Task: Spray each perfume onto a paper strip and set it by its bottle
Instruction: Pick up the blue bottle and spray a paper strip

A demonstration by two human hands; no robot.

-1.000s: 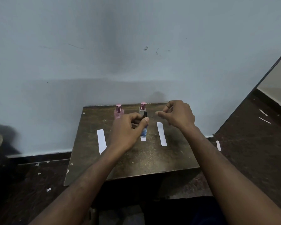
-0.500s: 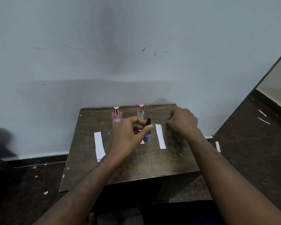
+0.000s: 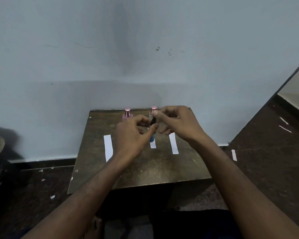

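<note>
Now L hand (image 3: 131, 135) grips blue bottle (image 3: 152, 138), R hand (image 3: 178, 121) pinches its black cap (image 3: 153, 120).

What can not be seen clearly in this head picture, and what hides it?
- Blue bottle: the left hand covers most of its body.
- Its black top: the right hand is at it; whether a cap is on cannot be told.
- Middle strip: only its near end shows.
- Clear bottle: only the pink cap shows above the fingers.

A single head-worn wide-angle view looks forward and down over a small table (image 3: 145, 169) toward the wall (image 3: 145, 49).
</note>
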